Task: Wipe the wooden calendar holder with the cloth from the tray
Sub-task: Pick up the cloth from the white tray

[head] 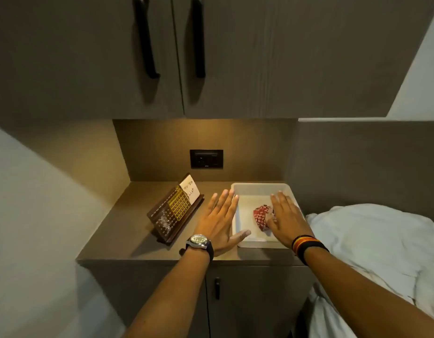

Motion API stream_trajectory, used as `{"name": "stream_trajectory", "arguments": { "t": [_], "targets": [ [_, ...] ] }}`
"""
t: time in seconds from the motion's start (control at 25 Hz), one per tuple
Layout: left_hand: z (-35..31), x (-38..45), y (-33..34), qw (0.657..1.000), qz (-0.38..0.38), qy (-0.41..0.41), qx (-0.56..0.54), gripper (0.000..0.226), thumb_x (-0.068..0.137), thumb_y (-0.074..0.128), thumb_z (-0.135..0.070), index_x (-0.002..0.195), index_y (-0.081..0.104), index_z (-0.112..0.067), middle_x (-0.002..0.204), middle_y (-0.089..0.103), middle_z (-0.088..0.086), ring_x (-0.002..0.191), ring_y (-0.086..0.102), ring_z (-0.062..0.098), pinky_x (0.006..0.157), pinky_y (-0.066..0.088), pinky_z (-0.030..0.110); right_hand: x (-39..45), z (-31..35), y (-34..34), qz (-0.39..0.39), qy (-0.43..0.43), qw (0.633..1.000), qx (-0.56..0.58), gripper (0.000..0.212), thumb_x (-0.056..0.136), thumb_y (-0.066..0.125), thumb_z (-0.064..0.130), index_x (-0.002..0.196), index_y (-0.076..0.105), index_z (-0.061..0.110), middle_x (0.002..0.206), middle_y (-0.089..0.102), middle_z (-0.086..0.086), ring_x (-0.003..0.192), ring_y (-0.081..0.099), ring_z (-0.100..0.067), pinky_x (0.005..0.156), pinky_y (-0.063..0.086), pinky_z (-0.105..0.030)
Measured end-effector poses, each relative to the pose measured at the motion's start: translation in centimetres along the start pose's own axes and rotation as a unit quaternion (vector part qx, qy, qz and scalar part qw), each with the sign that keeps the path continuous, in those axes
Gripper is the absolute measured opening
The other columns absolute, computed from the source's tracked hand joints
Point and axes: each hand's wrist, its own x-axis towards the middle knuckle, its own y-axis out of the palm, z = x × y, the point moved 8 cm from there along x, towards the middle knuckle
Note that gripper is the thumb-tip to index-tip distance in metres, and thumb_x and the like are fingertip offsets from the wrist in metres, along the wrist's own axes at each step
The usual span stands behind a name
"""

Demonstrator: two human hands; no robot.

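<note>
Now we see both hands spread flat, fingers open, gripping nothing. Our left hand (219,219) hovers over the counter (128,242) between the wooden calendar holder (173,212) and the white tray (257,189) — thumb over the tray's rim. Our right hand (285,217) partly covers the red checked cloth (261,215) lying inside the tray.

The right hand (285,215) hides part of the cloth (261,215).
</note>
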Motion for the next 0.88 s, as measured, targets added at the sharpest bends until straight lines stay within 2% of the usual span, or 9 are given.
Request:
{"name": "stream_trajectory", "arguments": {
  "t": [0.16, 0.32, 0.4, 0.64, 0.88],
  "targets": [
    [-0.1, 2.6, 5.9, 0.997, 0.072, -0.006, -0.035, 0.11, 0.082, 0.004, -0.09, 0.162, -0.011, -0.016, 0.17, -0.019, 0.004, 0.155, -0.023, 0.019, 0.124, -0.021, 0.04, 3.5, -1.0, 5.3, 0.143, -0.01, 0.989, 0.034, 0.078, 0.096, 0.045, 0.057, 0.161, 0.01, 0.031, 0.17, 0.001, 0.0, 0.157, 0.006, -0.026, 0.123, 0.016, -0.049],
    [-0.3, 3.3, 9.4, 0.991, 0.12, -0.013, -0.058, 0.109, 0.083, 0.009, -0.09, 0.162, -0.011, -0.017, 0.17, -0.018, 0.004, 0.156, -0.021, 0.02, 0.126, -0.016, 0.043, 5.7, -1.3, 8.4, 0.21, -0.013, 0.977, 0.02, 0.083, 0.092, 0.049, 0.063, 0.16, 0.009, 0.036, 0.17, -0.005, 0.0, 0.157, 0.0, -0.03, 0.122, 0.012, -0.056],
    [-0.2, 3.4, 10.1, 0.989, 0.135, -0.009, -0.067, 0.11, 0.084, 0.014, -0.09, 0.163, -0.009, -0.017, 0.171, -0.017, 0.004, 0.157, -0.019, 0.02, 0.127, -0.014, 0.043, 6.1, -1.4, 9.5, 0.232, -0.001, 0.972, 0.02, 0.08, 0.094, 0.048, 0.06, 0.16, 0.01, 0.037, 0.17, -0.005, -0.001, 0.156, 0.0, -0.031, 0.122, 0.013, -0.055],
    [-0.1, 3.3, 10.4, 0.982, 0.136, -0.012, -0.129, 0.109, 0.085, 0.027, -0.087, 0.162, -0.012, -0.019, 0.17, -0.02, 0.002, 0.156, -0.019, 0.018, 0.124, -0.017, 0.038, 6.6, -1.0, 11.2, 0.174, 0.021, 0.984, 0.025, 0.054, 0.106, 0.037, 0.027, 0.158, 0.024, 0.031, 0.169, 0.013, -0.005, 0.156, 0.007, -0.033, 0.123, 0.014, -0.049],
    [3.1, 2.6, 7.7, 0.99, 0.11, 0.026, -0.079, 0.107, 0.089, 0.025, -0.086, 0.162, -0.01, -0.016, 0.171, -0.017, 0.006, 0.158, -0.016, 0.02, 0.128, -0.01, 0.044, 6.6, 0.8, 8.9, 0.113, 0.014, 0.992, 0.061, 0.05, 0.106, 0.041, 0.024, 0.155, 0.032, 0.026, 0.165, 0.025, -0.005, 0.154, 0.016, -0.032, 0.121, 0.019, -0.047]
  ]
}}
